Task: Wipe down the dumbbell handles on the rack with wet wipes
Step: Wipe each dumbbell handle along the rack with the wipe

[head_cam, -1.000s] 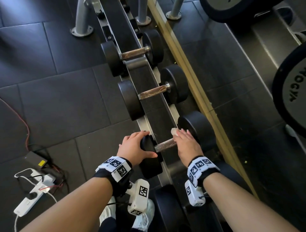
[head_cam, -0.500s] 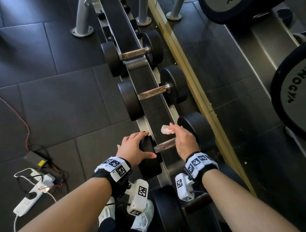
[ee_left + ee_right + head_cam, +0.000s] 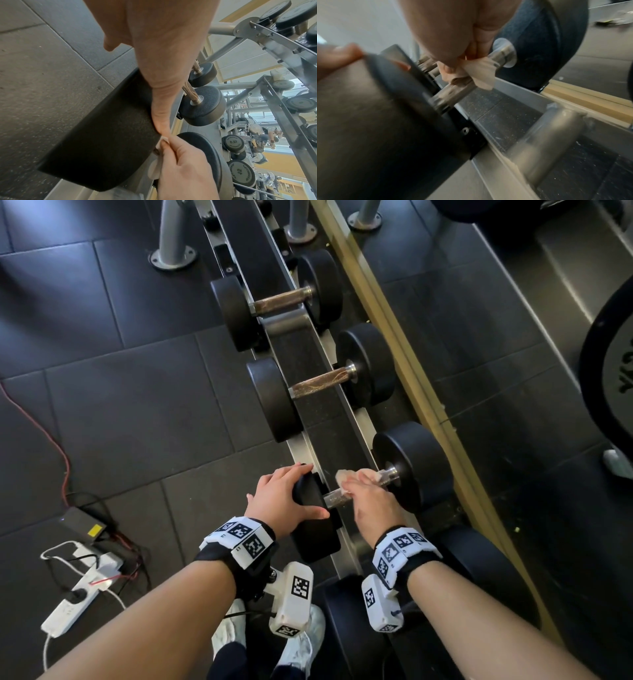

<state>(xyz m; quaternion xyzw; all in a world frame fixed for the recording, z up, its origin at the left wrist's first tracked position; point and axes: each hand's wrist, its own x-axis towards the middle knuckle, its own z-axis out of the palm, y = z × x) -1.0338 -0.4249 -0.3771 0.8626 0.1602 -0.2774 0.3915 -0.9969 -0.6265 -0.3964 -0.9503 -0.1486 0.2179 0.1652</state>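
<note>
I see the rack (image 3: 310, 378) running up the frame, three dumbbells resting across it. Nearest dumbbell (image 3: 416, 460) lies at the rack's near end. My left hand (image 3: 284, 501) rests over its left weight head, fingers draped and relaxed, thumb along the inner face. My right hand (image 3: 368, 498) curls round the handle (image 3: 453, 93), pinching a crumpled wet wipe (image 3: 483, 73) against it.
</note>
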